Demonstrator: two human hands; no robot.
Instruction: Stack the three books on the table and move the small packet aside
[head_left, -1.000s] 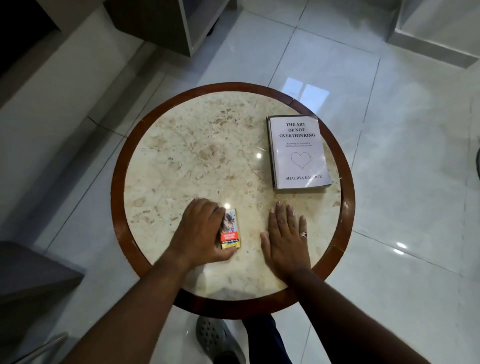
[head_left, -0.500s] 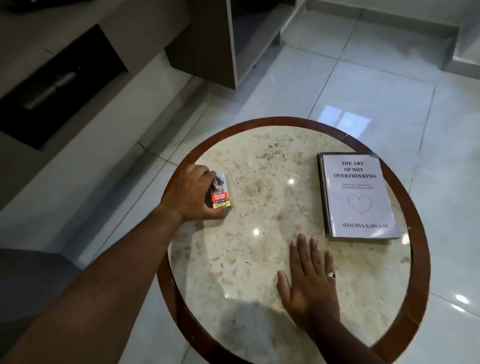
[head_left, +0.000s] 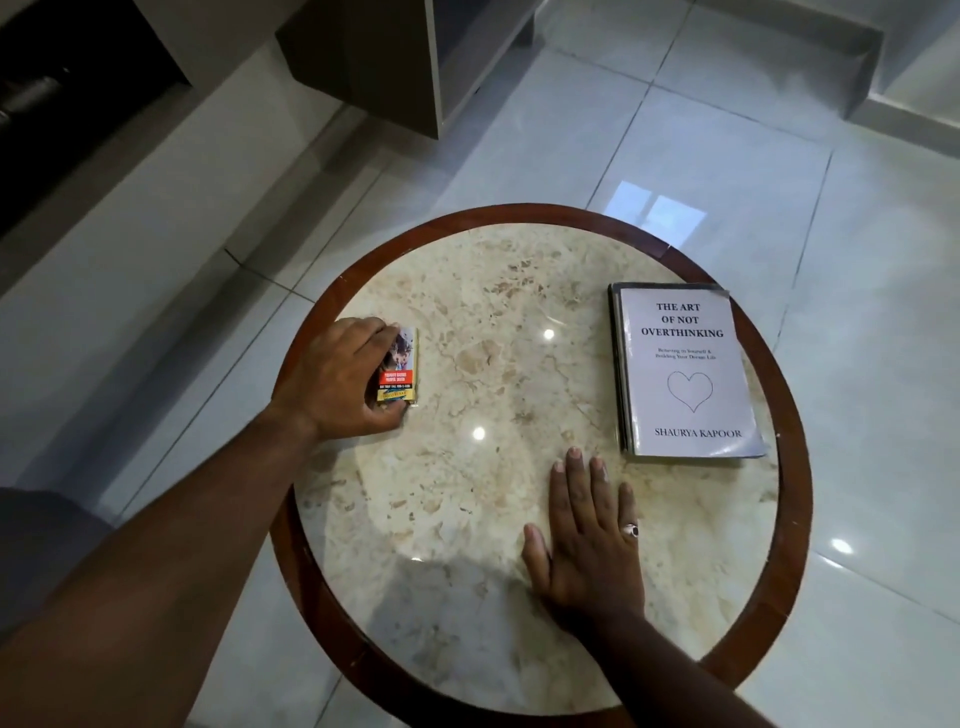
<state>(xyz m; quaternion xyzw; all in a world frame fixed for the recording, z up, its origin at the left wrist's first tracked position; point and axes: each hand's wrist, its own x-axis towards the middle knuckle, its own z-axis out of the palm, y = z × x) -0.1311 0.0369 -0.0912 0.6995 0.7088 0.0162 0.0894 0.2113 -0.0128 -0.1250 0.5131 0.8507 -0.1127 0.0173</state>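
Note:
A stack of books (head_left: 685, 371) lies on the right side of the round marble table (head_left: 519, 364), a grey cover with a heart outline on top; darker edges of books beneath show at its left. The small packet (head_left: 401, 371), red and yellow with a picture, lies flat near the table's left rim. My left hand (head_left: 337, 382) covers its left half, fingers curled on it. My right hand (head_left: 589, 535), wearing a ring, rests flat on the marble with fingers spread, just below and left of the stack, holding nothing.
The table has a dark wooden rim (head_left: 789, 519) and stands on glossy white floor tiles (head_left: 727, 156). A dark cabinet (head_left: 374, 57) stands beyond the table at the upper left, with a low ledge running along the left wall.
My left hand has slid the packet from the table's near middle to the left rim. The right hand has stayed flat on the marble. The camera view has shifted.

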